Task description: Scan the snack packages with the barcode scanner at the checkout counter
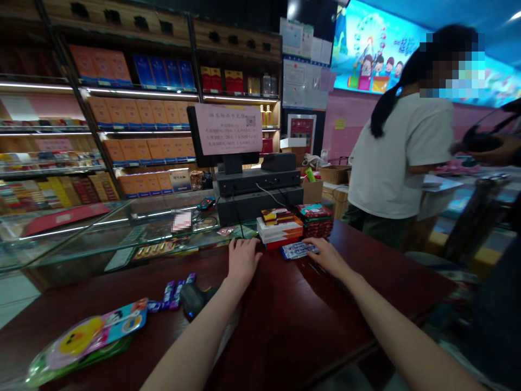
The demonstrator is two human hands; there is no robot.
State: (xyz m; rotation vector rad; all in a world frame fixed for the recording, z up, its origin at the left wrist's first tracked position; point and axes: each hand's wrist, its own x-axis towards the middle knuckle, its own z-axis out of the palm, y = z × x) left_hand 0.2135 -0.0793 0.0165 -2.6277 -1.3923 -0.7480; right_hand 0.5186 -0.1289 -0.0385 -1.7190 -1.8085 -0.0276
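Touching, with loosely curled right hand (325,255), without clear view of any grip, the right end of a blue-and-white wrapped packet (294,250) lying crosswise before stacked boxes (280,232), right of the spread, seemingly empty left hand (243,258)

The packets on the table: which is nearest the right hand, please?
The blue-white packet, by the right hand; red packets are stacked behind, purple packets farther left.

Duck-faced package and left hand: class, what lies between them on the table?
In the head view, small purple packets and a dark scanner-like device lie between them.
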